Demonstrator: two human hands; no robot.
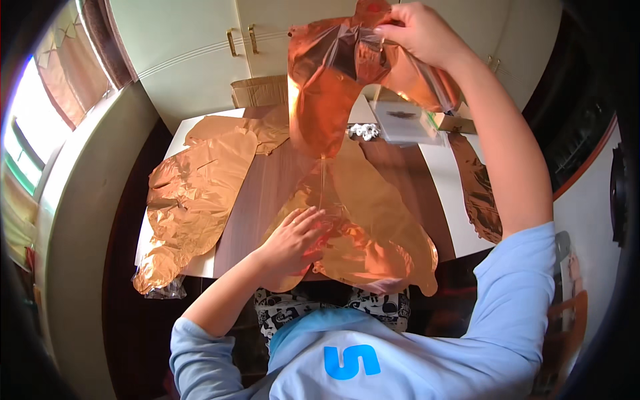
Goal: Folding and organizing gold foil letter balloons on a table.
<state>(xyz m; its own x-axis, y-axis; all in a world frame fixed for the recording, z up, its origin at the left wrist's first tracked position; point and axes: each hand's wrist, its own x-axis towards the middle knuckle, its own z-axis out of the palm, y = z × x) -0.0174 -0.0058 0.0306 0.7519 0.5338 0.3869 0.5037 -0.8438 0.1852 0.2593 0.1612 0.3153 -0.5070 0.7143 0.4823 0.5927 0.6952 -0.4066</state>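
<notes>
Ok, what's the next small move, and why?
Perhaps ease the right hand slightly higher, drawing the hanging foil upward: its lower tip hangs right over the flat foil on the table, where the left hand appears to rest with fingers extended.

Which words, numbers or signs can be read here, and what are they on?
Light blue shirt: one bold blue curved mark, clear, but I don't copy lettering.
Black-and-white trousers: busy print, too small to read.
Held copper-coloured foil piece: no lettering I can make out.
</notes>
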